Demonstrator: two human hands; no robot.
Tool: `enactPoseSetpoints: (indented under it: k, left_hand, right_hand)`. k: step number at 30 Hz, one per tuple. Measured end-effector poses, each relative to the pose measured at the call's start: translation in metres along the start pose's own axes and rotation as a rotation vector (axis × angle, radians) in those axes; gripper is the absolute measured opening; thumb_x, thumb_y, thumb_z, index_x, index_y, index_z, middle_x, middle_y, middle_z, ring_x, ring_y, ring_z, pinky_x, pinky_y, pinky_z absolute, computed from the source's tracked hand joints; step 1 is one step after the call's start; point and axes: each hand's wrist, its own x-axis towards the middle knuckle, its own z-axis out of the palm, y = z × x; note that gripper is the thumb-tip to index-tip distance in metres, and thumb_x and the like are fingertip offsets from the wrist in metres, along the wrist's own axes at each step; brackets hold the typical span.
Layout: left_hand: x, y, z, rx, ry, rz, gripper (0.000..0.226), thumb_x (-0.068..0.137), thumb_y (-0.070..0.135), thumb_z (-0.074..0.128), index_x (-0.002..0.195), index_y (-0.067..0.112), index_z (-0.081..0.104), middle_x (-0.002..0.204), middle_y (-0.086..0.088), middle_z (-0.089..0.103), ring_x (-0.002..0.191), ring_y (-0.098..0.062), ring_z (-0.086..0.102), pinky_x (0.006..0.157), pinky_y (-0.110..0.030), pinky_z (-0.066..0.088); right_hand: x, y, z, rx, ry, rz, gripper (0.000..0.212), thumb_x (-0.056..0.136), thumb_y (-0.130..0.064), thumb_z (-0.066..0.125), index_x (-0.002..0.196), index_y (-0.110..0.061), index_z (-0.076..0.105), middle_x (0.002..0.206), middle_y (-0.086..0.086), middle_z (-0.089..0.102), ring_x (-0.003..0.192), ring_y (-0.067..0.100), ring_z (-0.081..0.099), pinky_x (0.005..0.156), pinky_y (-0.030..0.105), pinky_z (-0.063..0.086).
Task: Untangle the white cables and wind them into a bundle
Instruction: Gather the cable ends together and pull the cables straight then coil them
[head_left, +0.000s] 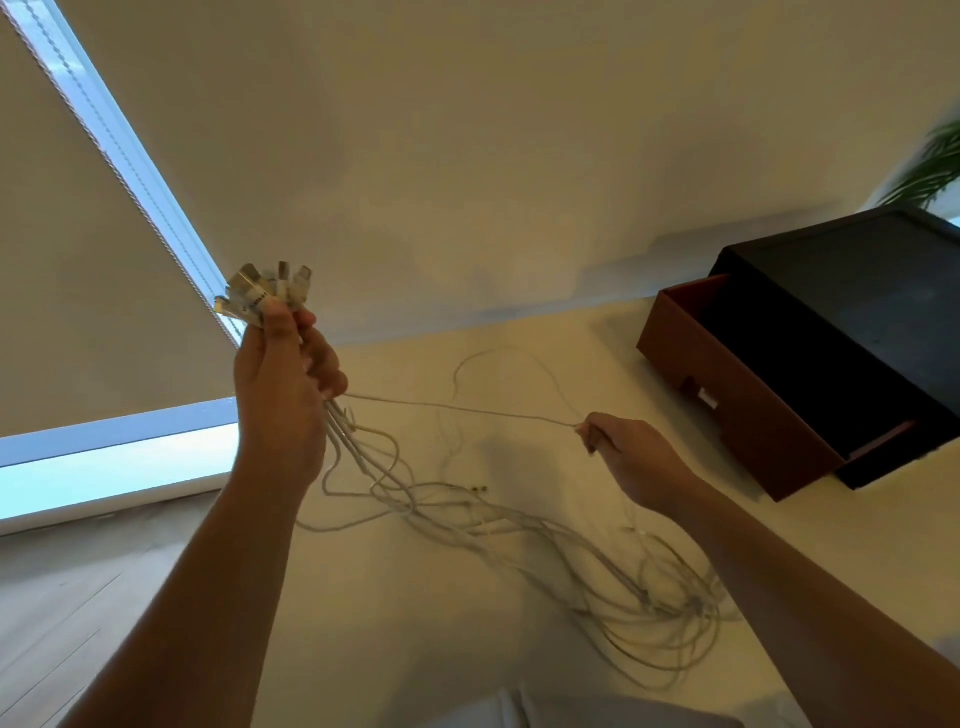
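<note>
— Bare forearms are seen lowest in the view, stretched out over a pale cream tabletop (395, 639). Why is the left hand (283, 384) raised so high?

— A bunch of thin white cables (519, 525) is gripped in it, the fingers curled round them just below the pale plastic connectors (260, 296), which fan out above the fist. Held up like this, the ends are kept together and the loose lengths are left to hang, so crossings can be read.

— And the right hand (628, 457)?

— One single white strand (467, 410) is pinched between thumb and fingertips, the remaining fingers curled in. It is held taut, sideways from the left fist, presumably so that it can be separated from the others.

— Where are the rest found?

— They trail down from the left fist onto the tabletop, in a loose tangle of loops, thickest beneath the right forearm. Untangling is judged unfinished and winding not begun.

— Is anything in the way?

— Only a brown open-topped box (727, 405) at the right, well apart from the loops.
</note>
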Motion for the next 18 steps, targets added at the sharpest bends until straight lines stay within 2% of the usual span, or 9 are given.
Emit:
enactPoseSetpoints:
  k: [2, 3, 7, 9, 11, 14, 16, 18]
  left_hand:
    - [0.002, 0.001, -0.002, 0.022, 0.019, 0.0, 0.036, 0.105, 0.035, 0.032, 0.076, 0.019, 0.047, 0.051, 0.01, 0.032, 0.045, -0.005, 0.027, 0.042, -0.017, 0.024]
    - [0.002, 0.0, -0.003, 0.03, 0.025, 0.0, 0.036, 0.105, 0.035, 0.033, 0.076, 0.019, 0.047, 0.051, 0.01, 0.032, 0.046, -0.006, 0.027, 0.042, -0.017, 0.024]
    - [0.001, -0.006, -0.003, 0.055, 0.02, -0.02, 0.036, 0.106, 0.033, 0.032, 0.077, 0.019, 0.048, 0.05, 0.011, 0.033, 0.045, -0.005, 0.026, 0.043, -0.018, 0.022]
    - [-0.001, -0.008, 0.0, 0.086, 0.009, -0.029, 0.035, 0.106, 0.033, 0.033, 0.077, 0.018, 0.047, 0.05, 0.011, 0.033, 0.045, -0.005, 0.026, 0.043, -0.019, 0.021]
    - [-0.002, -0.01, 0.002, 0.138, 0.006, -0.038, 0.034, 0.105, 0.032, 0.034, 0.077, 0.018, 0.048, 0.049, 0.012, 0.034, 0.045, -0.004, 0.027, 0.043, -0.019, 0.021]
    - [-0.005, -0.015, 0.01, 0.268, -0.038, -0.036, 0.032, 0.105, 0.03, 0.036, 0.078, 0.018, 0.05, 0.046, 0.011, 0.043, 0.042, -0.001, 0.033, 0.041, -0.015, 0.024]
    - [-0.013, -0.024, 0.021, 0.379, -0.119, -0.009, 0.032, 0.105, 0.027, 0.035, 0.079, 0.016, 0.051, 0.051, 0.01, 0.057, 0.039, -0.002, 0.035, 0.038, -0.015, 0.025]
    - [-0.028, -0.035, 0.035, 0.483, -0.262, 0.036, 0.033, 0.105, 0.022, 0.035, 0.084, 0.014, 0.059, 0.068, 0.008, 0.07, 0.037, -0.005, 0.029, 0.037, -0.02, 0.022]
  right_hand:
    - [0.0, 0.011, 0.001, -0.017, -0.002, 0.051, 0.03, 0.102, -0.019, 0.038, 0.074, -0.017, 0.049, 0.082, -0.021, 0.052, 0.073, -0.007, 0.046, 0.06, 0.015, 0.033]
    - [-0.001, 0.016, 0.001, -0.042, 0.002, 0.071, 0.03, 0.102, -0.02, 0.038, 0.074, -0.017, 0.048, 0.08, -0.021, 0.051, 0.07, -0.007, 0.045, 0.058, 0.015, 0.031]
    - [-0.003, 0.033, -0.001, -0.161, 0.064, 0.129, 0.038, 0.102, -0.036, 0.036, 0.074, -0.015, 0.049, 0.062, -0.003, 0.054, 0.056, 0.015, 0.048, 0.055, 0.036, 0.037]
    - [-0.001, 0.039, -0.003, -0.174, 0.07, 0.175, 0.04, 0.101, -0.041, 0.035, 0.072, -0.017, 0.05, 0.059, 0.0, 0.053, 0.053, 0.02, 0.051, 0.055, 0.04, 0.045]
    - [0.001, 0.04, -0.006, -0.158, 0.085, 0.186, 0.04, 0.101, -0.04, 0.036, 0.069, -0.019, 0.048, 0.061, 0.0, 0.055, 0.055, 0.022, 0.053, 0.056, 0.042, 0.047]
    - [0.002, 0.023, -0.015, -0.061, 0.124, 0.115, 0.036, 0.101, -0.034, 0.041, 0.069, -0.019, 0.05, 0.066, -0.01, 0.057, 0.058, 0.004, 0.05, 0.058, 0.033, 0.038]
    - [-0.001, -0.004, -0.021, 0.016, 0.092, 0.001, 0.034, 0.1, -0.032, 0.045, 0.069, -0.02, 0.054, 0.065, -0.007, 0.057, 0.053, 0.005, 0.047, 0.055, 0.027, 0.033]
    - [-0.006, -0.036, -0.023, 0.1, 0.009, -0.127, 0.031, 0.099, -0.03, 0.047, 0.071, -0.021, 0.057, 0.065, -0.004, 0.06, 0.056, 0.009, 0.048, 0.057, 0.027, 0.035]
